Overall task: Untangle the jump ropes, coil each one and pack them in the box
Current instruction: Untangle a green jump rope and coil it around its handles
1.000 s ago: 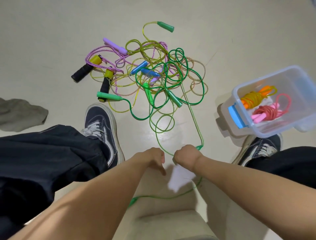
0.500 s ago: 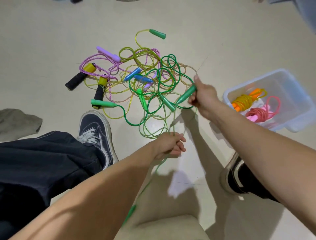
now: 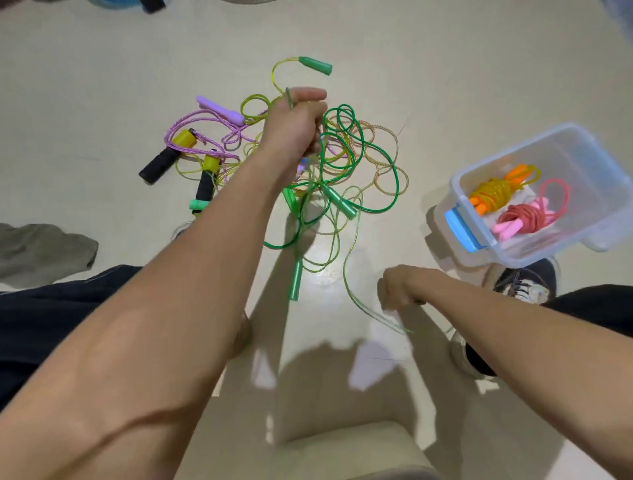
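Above the tangle of jump ropes (image 3: 308, 164), the left hand (image 3: 294, 126) grips green cord, lifting it free; the right hand (image 3: 399, 286) pinches its slack beside the half-filled box (image 3: 582, 219).

A pale cream floor (image 3: 102, 68) fills nearly the whole view, smooth and glossy, with a bright patch of reflected light (image 3: 318, 270) near the middle. Hard-edged shadows (image 3: 308, 383) spread across it toward the near side, broken by small lit gaps. At the bottom edge sits the rounded corner of a beige cushioned seat (image 3: 346, 452). A crumpled grey-green cloth (image 3: 44, 250) lies on the floor at the left edge. Along the far edge, partly cut off, are a bluish shape (image 3: 113, 3) and something dark (image 3: 152, 5) beside it, too cropped to identify. A faint bluish blur (image 3: 621, 17) shows in the top right corner.
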